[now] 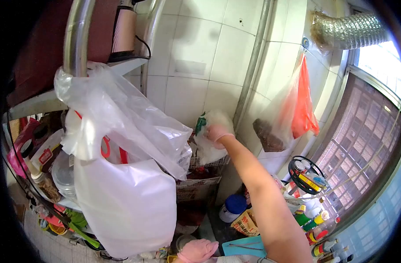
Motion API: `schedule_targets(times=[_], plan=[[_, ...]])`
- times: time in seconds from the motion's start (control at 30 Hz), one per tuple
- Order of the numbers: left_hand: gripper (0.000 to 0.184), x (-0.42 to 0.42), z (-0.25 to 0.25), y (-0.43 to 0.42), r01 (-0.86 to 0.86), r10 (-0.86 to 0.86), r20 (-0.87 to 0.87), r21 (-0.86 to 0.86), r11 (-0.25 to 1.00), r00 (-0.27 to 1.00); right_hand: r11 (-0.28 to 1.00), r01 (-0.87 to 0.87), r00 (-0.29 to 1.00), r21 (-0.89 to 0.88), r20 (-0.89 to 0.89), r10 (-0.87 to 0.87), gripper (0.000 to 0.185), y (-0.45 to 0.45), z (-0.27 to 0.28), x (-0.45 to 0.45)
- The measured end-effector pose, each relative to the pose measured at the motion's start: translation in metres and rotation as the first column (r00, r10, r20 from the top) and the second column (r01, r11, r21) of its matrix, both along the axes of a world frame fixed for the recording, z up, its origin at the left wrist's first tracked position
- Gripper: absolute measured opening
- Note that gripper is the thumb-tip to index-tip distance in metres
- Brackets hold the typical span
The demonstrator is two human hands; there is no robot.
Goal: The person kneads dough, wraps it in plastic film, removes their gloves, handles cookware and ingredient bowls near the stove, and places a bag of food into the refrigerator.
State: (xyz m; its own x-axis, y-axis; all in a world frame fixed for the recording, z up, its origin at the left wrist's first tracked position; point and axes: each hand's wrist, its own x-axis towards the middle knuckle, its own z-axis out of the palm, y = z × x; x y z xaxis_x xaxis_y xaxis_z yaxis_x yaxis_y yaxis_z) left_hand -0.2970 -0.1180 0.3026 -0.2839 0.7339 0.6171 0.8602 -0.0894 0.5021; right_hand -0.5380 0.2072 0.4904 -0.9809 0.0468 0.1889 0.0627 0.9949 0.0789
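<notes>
My right hand [220,134], in a thin pinkish glove, stretches far forward to the corner by the tiled wall. Its fingers close on a clear, crumpled plastic bag [211,151] with a green patch, over a wire basket [218,161]; the fingertips are partly hidden by the plastic. At the bottom edge is my left hand [197,251], also in a pink glove. Its fingers look curled together, and whatever may be in them cannot be made out. A light-blue tray [240,247] with a thin pair of sticks lies beside it.
A large white plastic bag [126,201] hangs from a metal pole [78,39] at the left. A blue-lidded tub [234,207] stands below my right forearm. Several bottles [316,219] line the windowsill side. A red bag [303,105] hangs on the wall.
</notes>
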Motion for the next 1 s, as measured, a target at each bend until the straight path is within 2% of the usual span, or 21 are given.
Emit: schedule_targets(times=[0.03,0.07,0.1,0.13,0.23,0.33,0.43,0.53,0.63,0.73,0.83,0.93,1.0], plan=[[0.016,-0.001,-0.003,0.001,0.018,-0.018,0.003,0.0,1.0,1.0,0.994,-0.076,0.992,-0.085,-0.112,0.066,0.025,0.002,0.003,0.003],[0.015,-0.002,-0.006,0.0,0.005,-0.004,0.002,-0.067,0.998,1.0,0.937,-0.01,0.997,-0.348,-0.07,-0.015,0.023,0.016,-0.002,-0.008],[0.016,-0.003,-0.005,-0.001,-0.007,0.008,0.001,-0.133,0.991,1.0,0.81,0.064,0.996,-0.583,-0.008,-0.085,0.021,0.038,-0.013,-0.028],[0.017,-0.003,-0.004,-0.002,-0.018,0.018,-0.002,-0.199,0.98,1.0,0.62,0.14,0.988,-0.772,0.069,-0.136,0.019,0.043,-0.013,-0.033],[0.03,0.005,0.002,-0.005,-0.052,0.051,0.02,0.046,0.998,0.999,0.734,0.119,0.973,-0.669,-0.07,-0.222,0.015,0.041,0.003,-0.016],[0.032,0.007,-0.002,-0.002,-0.058,0.058,0.013,0.039,0.998,0.998,0.698,0.121,0.957,-0.706,-0.104,-0.271,0.016,0.034,0.009,-0.007],[0.033,0.009,-0.001,-0.001,-0.06,0.06,0.027,0.027,0.998,0.998,0.772,0.031,0.956,-0.635,-0.206,-0.208,0.017,0.051,-0.003,-0.021],[0.034,0.009,-0.001,0.0,-0.047,0.045,0.048,0.028,0.999,0.998,0.477,-0.24,0.919,-0.846,-0.356,-0.17,0.02,0.06,-0.018,-0.027],[0.034,0.007,-0.002,0.0,-0.029,0.027,0.051,0.036,0.999,0.998,0.412,-0.212,0.939,-0.886,-0.301,-0.165,0.021,0.061,-0.016,-0.027],[0.032,0.006,-0.003,-0.003,-0.032,0.032,0.016,0.023,0.999,0.999,0.512,-0.183,0.946,-0.839,-0.293,-0.141,0.02,0.061,-0.013,-0.026],[0.021,-0.002,-0.004,0.0,0.035,-0.035,0.005,-0.083,0.996,0.999,0.603,-0.292,0.835,-0.743,-0.505,-0.218,0.019,0.06,-0.016,-0.037],[0.021,-0.002,-0.006,-0.001,0.008,-0.009,-0.009,-0.081,0.997,1.0,0.14,-0.45,0.807,-0.882,-0.469,-0.36,0.018,0.053,-0.009,-0.034],[0.02,-0.003,-0.01,0.0,0.017,-0.018,-0.011,-0.089,0.996,1.0,0.14,-0.497,0.754,-0.856,-0.507,-0.418,0.014,0.045,-0.005,-0.034]])
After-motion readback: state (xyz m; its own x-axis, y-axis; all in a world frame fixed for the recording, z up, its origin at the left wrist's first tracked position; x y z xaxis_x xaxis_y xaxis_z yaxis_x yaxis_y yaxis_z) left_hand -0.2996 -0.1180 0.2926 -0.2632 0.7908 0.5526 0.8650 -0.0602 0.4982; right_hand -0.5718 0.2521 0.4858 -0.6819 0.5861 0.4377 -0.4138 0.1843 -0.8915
